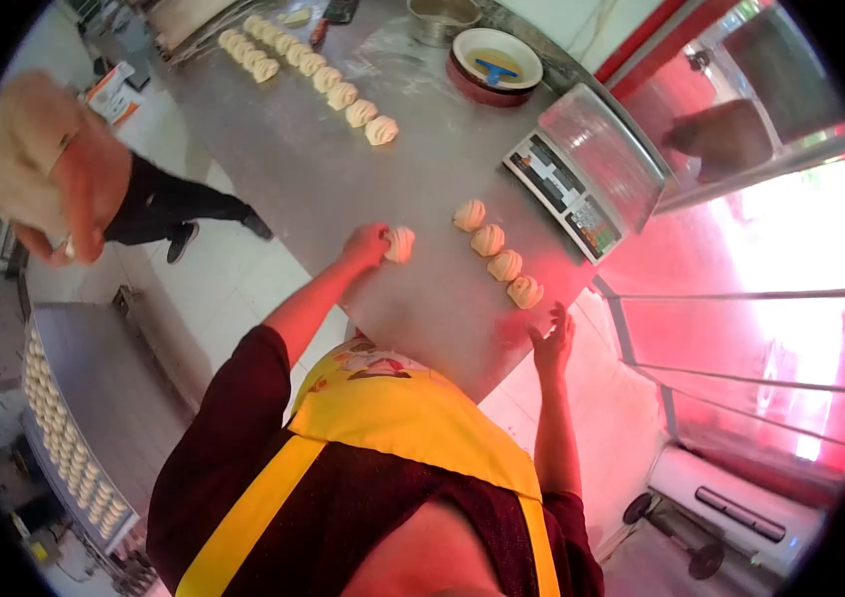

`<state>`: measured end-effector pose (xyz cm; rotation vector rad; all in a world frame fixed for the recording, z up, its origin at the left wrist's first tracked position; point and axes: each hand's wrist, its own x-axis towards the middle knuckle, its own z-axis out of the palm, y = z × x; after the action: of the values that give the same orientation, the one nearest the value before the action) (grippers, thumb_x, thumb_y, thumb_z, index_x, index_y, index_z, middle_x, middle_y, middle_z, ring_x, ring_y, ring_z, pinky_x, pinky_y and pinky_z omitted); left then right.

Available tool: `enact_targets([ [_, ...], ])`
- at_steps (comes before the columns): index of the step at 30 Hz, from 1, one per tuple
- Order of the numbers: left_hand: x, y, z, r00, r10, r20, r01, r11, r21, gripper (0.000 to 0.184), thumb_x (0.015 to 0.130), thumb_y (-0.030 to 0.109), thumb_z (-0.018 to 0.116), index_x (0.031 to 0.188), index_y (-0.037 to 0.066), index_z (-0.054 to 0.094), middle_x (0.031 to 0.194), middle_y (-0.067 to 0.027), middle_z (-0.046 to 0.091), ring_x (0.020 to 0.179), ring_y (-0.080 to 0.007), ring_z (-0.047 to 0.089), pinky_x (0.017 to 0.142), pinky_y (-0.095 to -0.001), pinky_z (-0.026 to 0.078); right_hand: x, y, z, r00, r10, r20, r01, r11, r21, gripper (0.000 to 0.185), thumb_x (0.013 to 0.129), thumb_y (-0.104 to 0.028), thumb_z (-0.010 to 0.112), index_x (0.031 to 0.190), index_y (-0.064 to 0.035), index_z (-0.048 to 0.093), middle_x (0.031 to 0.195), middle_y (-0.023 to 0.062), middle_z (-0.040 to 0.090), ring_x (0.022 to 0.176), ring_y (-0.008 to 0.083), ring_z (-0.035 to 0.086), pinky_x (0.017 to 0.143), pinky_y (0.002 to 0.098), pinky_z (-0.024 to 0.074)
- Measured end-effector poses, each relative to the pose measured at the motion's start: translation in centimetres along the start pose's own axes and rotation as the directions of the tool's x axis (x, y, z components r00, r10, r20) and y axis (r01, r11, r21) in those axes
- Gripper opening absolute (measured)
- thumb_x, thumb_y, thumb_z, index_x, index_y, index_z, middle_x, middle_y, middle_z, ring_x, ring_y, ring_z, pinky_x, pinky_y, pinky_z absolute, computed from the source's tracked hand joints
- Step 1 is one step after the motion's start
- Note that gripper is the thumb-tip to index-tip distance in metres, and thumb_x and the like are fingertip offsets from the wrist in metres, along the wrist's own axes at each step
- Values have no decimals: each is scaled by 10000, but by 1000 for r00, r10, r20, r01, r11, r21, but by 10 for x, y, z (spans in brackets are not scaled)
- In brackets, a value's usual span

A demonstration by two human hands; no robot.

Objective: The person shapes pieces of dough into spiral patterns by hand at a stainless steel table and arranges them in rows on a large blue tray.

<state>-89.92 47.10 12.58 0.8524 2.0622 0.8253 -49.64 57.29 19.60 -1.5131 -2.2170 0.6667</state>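
My left hand [370, 245] is at the left edge of the steel table [313, 179], its fingers closed on the side of a shaped piece of dough [400, 245] with ridged folds. The dough rests on or just above the steel; I cannot tell which. My right hand [554, 343] is off the table's right edge, fingers apart and holding nothing. Closest to it is the nearest dough piece [525, 292] of a short slanting row. Farther up that row sits another dough piece [470, 215].
Two rows of dough pieces [342, 96] lie toward the far left. A scale [582, 174] stands at the right, with a white bowl [532, 60] holding a blue tool and a metal pot [442, 20] beyond. Another person [64, 169] stands left, near a filled tray [69, 448].
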Motion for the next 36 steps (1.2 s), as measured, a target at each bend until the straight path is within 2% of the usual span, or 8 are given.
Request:
enact_targets([
  [8,135,55,7,891,449,74,-446,829,338,167,778,156,610,894,48,659,974,-179,656,942,-352,628,799,-439,495,53,-16,43,991,-104,80,116,978,-171,921,568,-257,872,1341,-65,411,1270,146,491,1158,361,463,974,454,409],
  [11,146,91,22,888,276,368,-350,925,150,257,767,123,628,1018,66,630,964,-193,661,950,-351,636,827,-441,495,73,-9,63,981,-61,183,80,992,-97,947,555,-270,873,1367,-105,414,1247,127,510,1143,346,473,957,457,414],
  [14,156,97,21,910,206,360,-347,854,388,489,744,119,669,1217,127,545,1141,-168,622,1060,-362,596,833,-454,503,70,-12,69,991,-89,104,97,993,-69,905,555,-266,869,1346,-155,444,1200,101,530,1118,335,484,924,451,431],
  [17,120,114,4,646,676,354,-758,510,407,712,744,147,689,1400,173,414,1337,-159,486,1245,-336,463,946,-464,431,72,-41,56,992,-122,21,124,987,-98,842,562,-275,863,1304,-177,475,1163,84,538,1100,328,493,895,441,447],
  [20,119,112,26,590,594,547,-804,492,333,870,698,205,744,1460,224,324,1477,-134,310,1336,-371,328,1027,-452,376,86,-53,65,994,-77,82,90,981,-170,845,558,-302,863,1300,-178,477,1159,70,540,1084,313,508,877,432,456],
  [23,117,109,43,668,529,523,-735,578,354,899,674,263,767,1457,230,328,1411,-131,382,1269,-356,397,1013,-459,385,91,-48,84,990,-37,133,58,986,-157,881,556,-326,861,1329,-180,464,1168,59,542,1061,294,526,863,425,463],
  [29,104,112,68,538,772,339,-812,367,454,649,672,282,749,1280,203,535,1165,-24,543,1103,-305,483,890,-482,441,107,-84,85,993,-83,83,94,985,-142,816,601,-342,838,1316,-188,476,1142,52,559,1022,288,554,827,415,493],
  [36,116,107,49,583,735,346,-803,456,383,598,709,296,720,1273,214,539,1230,-51,522,1167,-326,448,957,-500,391,126,-91,105,983,-59,173,83,987,-136,857,629,-347,835,1370,-190,434,1205,77,534,1075,306,547,822,421,505],
])
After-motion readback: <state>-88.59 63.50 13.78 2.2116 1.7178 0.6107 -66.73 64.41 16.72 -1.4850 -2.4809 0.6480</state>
